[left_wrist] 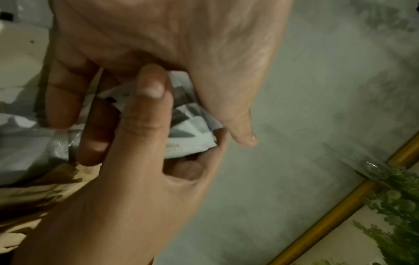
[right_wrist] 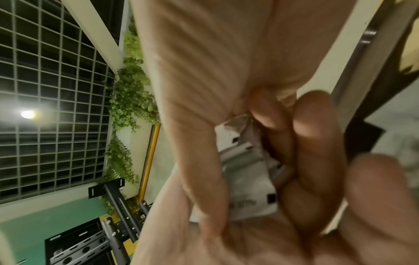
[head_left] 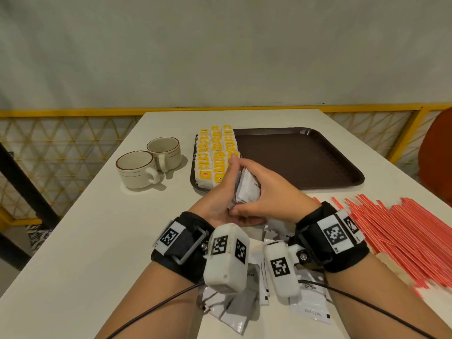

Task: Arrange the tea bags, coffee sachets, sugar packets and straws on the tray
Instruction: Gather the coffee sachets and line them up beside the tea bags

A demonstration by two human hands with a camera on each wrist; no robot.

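Pale wall (head_left: 220, 50), yellow lattice railing (head_left: 61, 143), white table (head_left: 102, 228), hanging greenery (right_wrist: 129, 93), gridded window (right_wrist: 49, 107)

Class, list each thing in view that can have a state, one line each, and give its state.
tray: tea bags at its left end, rest bare
tea bags: laid in rows
held coffee sachets: gripped as a stack by both hands
left hand: gripping
right hand: gripping
loose coffee sachets: scattered
straws: piled off tray
cups: upright
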